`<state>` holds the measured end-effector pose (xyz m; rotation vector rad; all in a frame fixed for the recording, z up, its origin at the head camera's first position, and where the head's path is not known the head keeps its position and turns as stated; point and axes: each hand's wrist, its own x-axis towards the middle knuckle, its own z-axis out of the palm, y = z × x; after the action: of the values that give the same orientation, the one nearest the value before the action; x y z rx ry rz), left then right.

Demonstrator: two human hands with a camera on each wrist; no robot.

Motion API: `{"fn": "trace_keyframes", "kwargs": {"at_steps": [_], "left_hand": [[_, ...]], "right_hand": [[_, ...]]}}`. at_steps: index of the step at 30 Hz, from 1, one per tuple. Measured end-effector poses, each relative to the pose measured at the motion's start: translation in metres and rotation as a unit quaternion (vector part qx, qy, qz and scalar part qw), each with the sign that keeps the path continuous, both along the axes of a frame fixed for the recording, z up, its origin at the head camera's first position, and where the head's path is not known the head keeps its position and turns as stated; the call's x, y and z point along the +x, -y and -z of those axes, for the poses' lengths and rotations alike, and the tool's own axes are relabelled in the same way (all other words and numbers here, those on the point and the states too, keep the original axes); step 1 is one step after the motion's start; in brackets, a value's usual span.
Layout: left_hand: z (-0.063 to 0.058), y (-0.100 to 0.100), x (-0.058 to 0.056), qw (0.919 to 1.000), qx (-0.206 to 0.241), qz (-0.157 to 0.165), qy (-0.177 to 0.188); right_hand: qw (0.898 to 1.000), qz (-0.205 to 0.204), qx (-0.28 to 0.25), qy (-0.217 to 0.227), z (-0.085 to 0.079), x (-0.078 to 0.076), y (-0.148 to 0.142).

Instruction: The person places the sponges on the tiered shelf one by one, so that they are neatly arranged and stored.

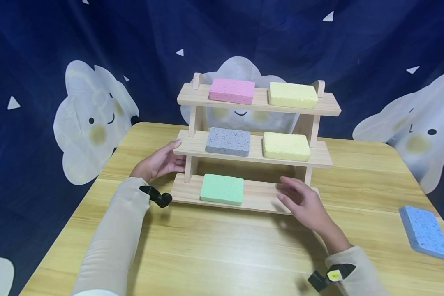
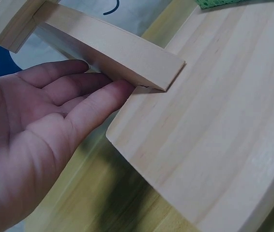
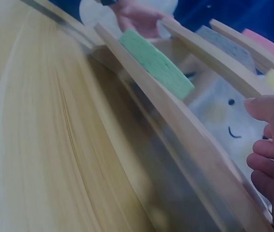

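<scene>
A three-tier wooden shelf [image 1: 260, 194] stands on the table. On its top board sit a pink sponge [image 1: 232, 91] and a yellow sponge [image 1: 293, 95]. The middle board carries a grey sponge [image 1: 227, 142] and another yellow sponge [image 1: 286, 146]; a green sponge [image 1: 222, 189] lies on the bottom board, left of centre. My left hand [image 1: 165, 161] is at the shelf's left end, its extended fingers against the side upright in the left wrist view. Over the right part of the bottom board, my right hand [image 1: 304, 202] hovers with loosely bent fingers and nothing between them.
A blue sponge [image 1: 426, 231] lies on the wooden table [image 1: 222, 250] near its right edge. Behind the table hangs a dark blue cloth [image 1: 281, 33] printed with smiling clouds. Each sleeve bears a black wrist camera.
</scene>
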<state>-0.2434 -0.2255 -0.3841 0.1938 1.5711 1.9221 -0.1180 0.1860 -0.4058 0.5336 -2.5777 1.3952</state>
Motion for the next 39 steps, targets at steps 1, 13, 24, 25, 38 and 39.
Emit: {"fn": "trace_keyframes", "kwargs": {"at_steps": [1, 13, 24, 25, 38, 39], "left_hand": [[0.000, 0.000, 0.000, 1.0000, -0.001, -0.001, 0.000], [-0.001, -0.001, 0.000, 1.0000, -0.002, -0.005, 0.006], [0.000, 0.000, 0.000, 1.0000, -0.004, -0.003, -0.001], [0.000, -0.001, 0.001, 1.0000, -0.005, -0.003, -0.001], [0.001, 0.000, 0.000, 0.9999, -0.009, -0.005, -0.002], [0.001, 0.000, 0.000, 0.9999, -0.009, -0.004, -0.002]], "right_hand": [[1.000, 0.005, 0.001, 0.001, 0.000, 0.002, -0.004], [0.997, 0.067, -0.022, -0.022, -0.006, 0.020, -0.040], [0.986, 0.168, 0.008, -0.012, -0.005, 0.030, -0.082], [0.983, 0.181, 0.014, -0.005, -0.004, 0.031, -0.085], [0.946, 0.308, 0.059, 0.080, -0.004, 0.043, -0.137], [0.942, 0.318, 0.059, 0.087, -0.003, 0.044, -0.141]]}}
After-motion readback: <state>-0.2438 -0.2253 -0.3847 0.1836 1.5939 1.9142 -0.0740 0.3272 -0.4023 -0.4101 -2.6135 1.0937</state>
